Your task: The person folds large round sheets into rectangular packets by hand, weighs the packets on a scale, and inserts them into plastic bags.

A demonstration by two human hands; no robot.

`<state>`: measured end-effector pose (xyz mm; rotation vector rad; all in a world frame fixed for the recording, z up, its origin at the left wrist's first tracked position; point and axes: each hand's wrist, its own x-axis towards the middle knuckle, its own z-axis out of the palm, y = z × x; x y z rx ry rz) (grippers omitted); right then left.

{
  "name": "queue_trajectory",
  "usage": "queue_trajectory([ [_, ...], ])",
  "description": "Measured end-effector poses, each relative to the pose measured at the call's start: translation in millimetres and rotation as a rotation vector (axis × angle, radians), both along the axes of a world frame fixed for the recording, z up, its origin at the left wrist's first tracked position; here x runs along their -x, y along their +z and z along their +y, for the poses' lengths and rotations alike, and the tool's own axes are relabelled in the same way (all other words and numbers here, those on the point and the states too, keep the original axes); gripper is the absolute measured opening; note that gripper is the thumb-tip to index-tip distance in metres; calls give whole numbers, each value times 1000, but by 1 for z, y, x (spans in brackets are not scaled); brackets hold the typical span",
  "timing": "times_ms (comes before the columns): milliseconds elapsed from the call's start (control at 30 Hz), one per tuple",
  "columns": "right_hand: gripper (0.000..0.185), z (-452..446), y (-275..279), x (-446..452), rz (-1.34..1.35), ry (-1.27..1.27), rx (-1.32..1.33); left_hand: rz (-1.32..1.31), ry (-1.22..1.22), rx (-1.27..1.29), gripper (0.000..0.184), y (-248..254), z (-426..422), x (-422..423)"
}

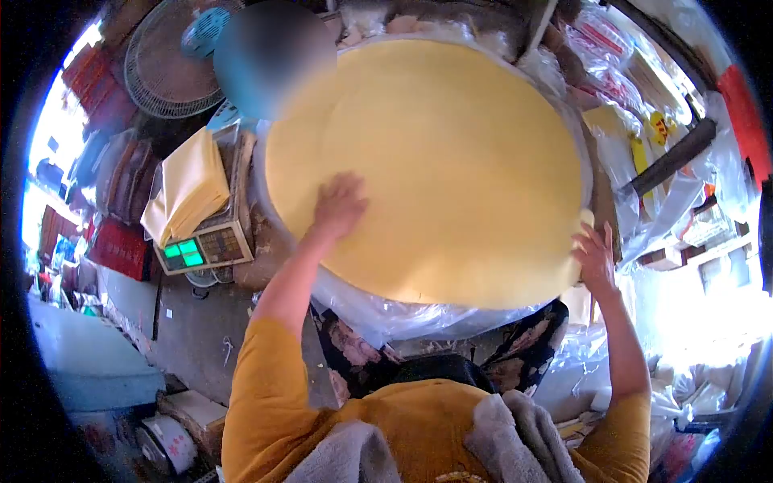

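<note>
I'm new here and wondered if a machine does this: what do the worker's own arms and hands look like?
They're a person's. The bare left hand and bare right hand show no gloves, watch or cables. Short mustard-yellow fabric sleeves leave the forearms uncovered, with no markings visible. A fluffy grey towel-like cloth drapes the shoulders.

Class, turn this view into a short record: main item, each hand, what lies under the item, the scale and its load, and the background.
Main item: large round yellow sheet
Left hand: spread on the sheet, toward its left side
Right hand: at the sheet's right edge; firm grip unclear
Under the sheet: clear plastic, showing around the rim
Scale: left of the sheet, green display lit
Load: folded yellow stack
Background: fan, upper left
</note>
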<state>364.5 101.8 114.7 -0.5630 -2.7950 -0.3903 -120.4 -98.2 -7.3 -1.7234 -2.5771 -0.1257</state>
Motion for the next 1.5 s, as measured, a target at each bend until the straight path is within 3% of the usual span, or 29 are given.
queue_trajectory([
  [67, 19, 32, -1, 4, 17, -27, 19, 0, 110, -34, 59, -3, -9, 5],
  [167, 36, 80, -19, 18, 103, -374, -105, 9, 260, 16, 61, 2, -24, -21],
  [233, 46, 90, -50, 38, 411, -124, 629, 4, 306, 73, 61, 14, -32, -57],
  [300, 56, 52, -60, 66, 64, -14, 579, -207, 66, 161, 62, 50, -36, -77],
  [333, 60, 11, -56, 89, -417, -35, 139, -317, -55, 200, 62, 60, -37, -83],
  [400, 63, -41, -37, 108, -309, 120, 252, -272, -46, 125, 65, 48, -43, -77],
  [567, 50, -4, -108, 96, -184, 22, 303, -41, -183, 48, 76, 30, -73, -34],
  [700, 39, -6, -90, 87, -208, -79, 309, -78, -293, 110, 80, 44, -75, -21],
  [733, 33, -5, -89, 84, -99, -60, 371, -89, -324, 112, 80, 46, -74, -18],
  [800, 22, -1, -89, 74, 117, -24, 497, -101, -369, 29, 62, 45, -73, -13],
  [900, 13, 4, -83, 63, 462, -277, 920, -52, -435, -95, 31, 39, -66, 7],
  [967, 15, 22, -92, 54, 419, -239, 810, -111, -363, -128, 15, 35, -59, 20],
  [1033, 19, 33, -89, 56, 379, -254, 754, -278, -170, -113, 6, 43, -48, 24],
  [1067, 20, 36, -87, 57, 361, -289, 758, -311, -202, -153, 6, 35, -41, 38],
  [1167, 23, 43, -101, 62, 303, -316, 742, -122, -44, -103, 17, 53, -20, 29],
  [1267, 22, 37, -108, 70, 265, -373, 684, 64, -41, -290, 32, 35, 1, -5],
  [1333, 18, 34, -106, 76, 213, -411, 615, -30, -118, -214, 45, 24, 10, -45],
  [1400, 13, 32, -105, 82, 121, -422, 533, -56, -125, -192, 47, 4, 12, -67],
  [1500, 22, -1, -78, 119, -86, -508, 203, -60, -89, -81, 48, 13, 21, -77],
])
